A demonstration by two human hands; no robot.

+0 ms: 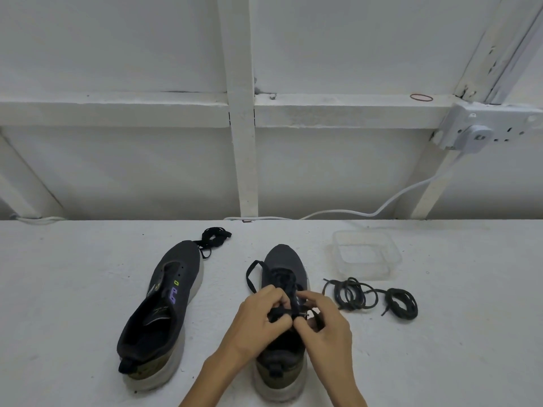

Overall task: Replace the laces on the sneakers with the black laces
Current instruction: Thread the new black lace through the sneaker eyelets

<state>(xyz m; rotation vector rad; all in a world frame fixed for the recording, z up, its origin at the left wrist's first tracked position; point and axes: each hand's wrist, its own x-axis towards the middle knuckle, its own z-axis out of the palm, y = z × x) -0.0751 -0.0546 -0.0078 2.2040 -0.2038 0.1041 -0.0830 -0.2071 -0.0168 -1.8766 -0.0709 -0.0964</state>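
R sneaker (283,257) part-laced w/ black lace (249,278); L sneaker (182,255) unlaced (spare lace (214,235) by toe).

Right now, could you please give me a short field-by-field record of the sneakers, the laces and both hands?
left sneaker: no lace, eyelets empty
right sneaker: partly threaded with a flat black lace, one loop lying off its left side
left hand: pinches that lace over the tongue
right hand: pinches the lace near its tip
lace bundle: beyond the left sneaker's toe
coiled laces: two, right of the right sneaker
clear container: behind the coils
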